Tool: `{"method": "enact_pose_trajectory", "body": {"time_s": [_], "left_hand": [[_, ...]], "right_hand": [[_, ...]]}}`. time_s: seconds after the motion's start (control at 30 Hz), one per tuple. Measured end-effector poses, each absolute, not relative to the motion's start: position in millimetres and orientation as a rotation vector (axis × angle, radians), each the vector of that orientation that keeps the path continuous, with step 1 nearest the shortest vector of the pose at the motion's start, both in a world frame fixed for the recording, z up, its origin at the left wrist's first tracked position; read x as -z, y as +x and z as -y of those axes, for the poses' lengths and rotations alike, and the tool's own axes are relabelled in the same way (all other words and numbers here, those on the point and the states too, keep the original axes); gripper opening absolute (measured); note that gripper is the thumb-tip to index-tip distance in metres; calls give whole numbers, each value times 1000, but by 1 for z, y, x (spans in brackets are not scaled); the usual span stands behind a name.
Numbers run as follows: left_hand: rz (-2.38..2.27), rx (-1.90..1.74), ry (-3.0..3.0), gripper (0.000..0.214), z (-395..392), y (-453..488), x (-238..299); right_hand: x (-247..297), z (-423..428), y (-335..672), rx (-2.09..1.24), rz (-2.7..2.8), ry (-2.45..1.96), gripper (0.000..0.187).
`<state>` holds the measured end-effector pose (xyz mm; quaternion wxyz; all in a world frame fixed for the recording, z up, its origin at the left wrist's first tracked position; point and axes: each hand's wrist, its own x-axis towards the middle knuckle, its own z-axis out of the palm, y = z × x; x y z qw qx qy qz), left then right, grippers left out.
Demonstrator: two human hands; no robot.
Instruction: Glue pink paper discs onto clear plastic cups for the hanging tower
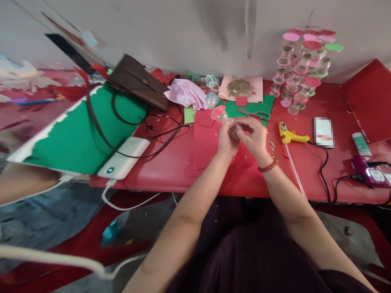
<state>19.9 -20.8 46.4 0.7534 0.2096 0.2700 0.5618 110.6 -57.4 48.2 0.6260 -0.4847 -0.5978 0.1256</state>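
Plastic cup [223, 116]: left of scissors [259, 114]; probably light, easily dented; best taken by rim [217, 110].
Left hand [227, 140], right hand [255, 137]: fingers curled narrow; grip contents cannot be told.

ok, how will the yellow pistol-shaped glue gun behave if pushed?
The yellow pistol-shaped glue gun should be stiff and light, looking like moulded plastic. It may pivot rather than slide straight, given the long translucent glue stick jutting from it. The black cord at its handle might drag.
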Motion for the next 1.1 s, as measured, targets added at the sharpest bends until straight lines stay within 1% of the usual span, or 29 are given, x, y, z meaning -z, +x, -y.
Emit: {"method": "enact_pose_trajectory", "body": {"time_s": [0.23, 0.33, 0.43, 0.53, 0.63, 0.73, 0.9, 1.03, 1.1], "left_hand": [[-575, -1258, 508, 25, 27, 24, -49], [-577, -1281, 502, 25, 30, 27, -50], [-595, -1251, 508, 25, 32, 28, -50], [-609, -1177, 499, 27, 30, 26, -50], [-614, -1100, 463, 31, 26, 23, -50], [-620, -1043, 434, 36, 23, 21, -51], [-626, -1011, 390, 43, 21, 18, -56], [-622, -1017, 384, 47, 19, 15, -58], [-618, -1019, 390, 46, 19, 14, -57]], "right_hand": [[-46, 58, 110, -112, 1350, -1194, 16], [-43, 56, 110, -136, 1257, -1238, 12], [-42, 52, 112, -258, 1108, -1244, 9], [-43, 49, 114, -386, 992, -1189, 17], [-44, 47, 116, -416, 941, -1152, 28], [-43, 48, 117, -369, 949, -1189, 34], [-41, 49, 124, -160, 1015, -1256, 21], [-43, 51, 127, -108, 1123, -1342, 27], [-45, 53, 125, -67, 1261, -1332, 23]]}}
